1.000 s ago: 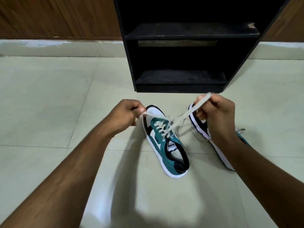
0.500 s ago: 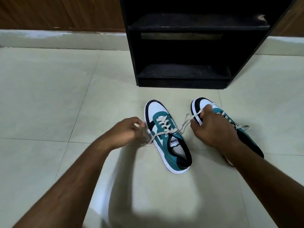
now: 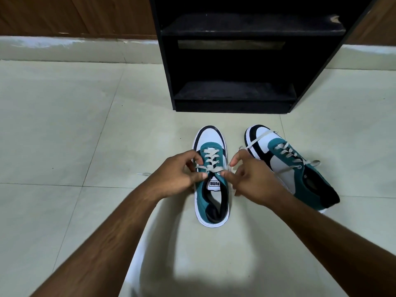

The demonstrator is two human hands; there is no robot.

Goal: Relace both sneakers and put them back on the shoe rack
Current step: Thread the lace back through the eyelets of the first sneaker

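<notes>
Two teal, white and black sneakers stand on the tiled floor in front of a black shoe rack (image 3: pixel 235 97). The left sneaker (image 3: pixel 211 202) points straight at the rack, its beige lace (image 3: pixel 211 159) crossed up the eyelets. My left hand (image 3: pixel 180 176) pinches the lace's left end beside the top eyelet. My right hand (image 3: pixel 248 179) pinches the right end on the other side of the tongue. The right sneaker (image 3: pixel 287 163) lies angled to the right, laced, with a loose lace end (image 3: pixel 260 137) across its toe.
The rack's two shelves hold nothing visible. A pale skirting strip (image 3: pixel 75 48) and a wooden wall panel run behind it. A lace tip (image 3: pixel 143 174) lies on the floor left of my left hand. Open tiled floor (image 3: pixel 64 125) spreads to the left.
Both hands have come in from wide apart to the top eyelets of the left sneaker, slackening the lace ends. That sneaker now points straight at the rack. The right sneaker is uncovered.
</notes>
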